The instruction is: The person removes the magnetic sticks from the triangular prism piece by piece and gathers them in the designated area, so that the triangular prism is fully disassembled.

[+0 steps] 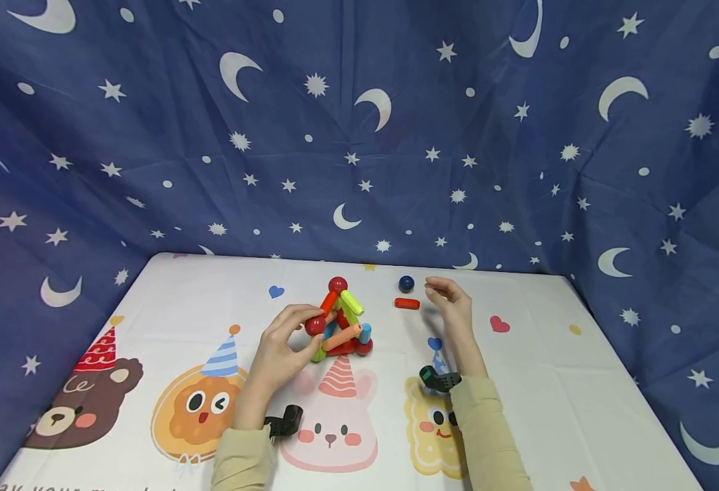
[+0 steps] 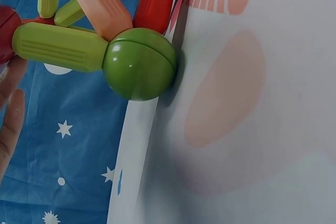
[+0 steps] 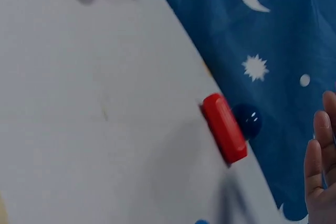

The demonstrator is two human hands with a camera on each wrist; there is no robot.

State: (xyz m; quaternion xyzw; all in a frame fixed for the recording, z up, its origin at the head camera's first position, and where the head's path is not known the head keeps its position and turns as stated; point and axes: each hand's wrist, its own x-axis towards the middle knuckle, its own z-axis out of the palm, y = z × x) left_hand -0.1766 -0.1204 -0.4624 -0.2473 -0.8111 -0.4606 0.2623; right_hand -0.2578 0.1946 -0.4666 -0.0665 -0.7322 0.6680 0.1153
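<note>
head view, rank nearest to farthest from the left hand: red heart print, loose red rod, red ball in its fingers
1. Red ball: in the left hand
2. Loose red rod: right of the built cluster
3. Red heart print: past the right hand

Toy structure (image 1: 342, 337) is mixing red, lime, orange and blue, dark blue ball (image 1: 406, 284) is showing toward 12 o'clock from 1 red rod (image 1: 407, 303), blue curtain (image 1: 408, 68) is bearing white moons and stars

Bright head view, dimmer wrist views, glints on green ball (image 2: 139, 65)
</note>
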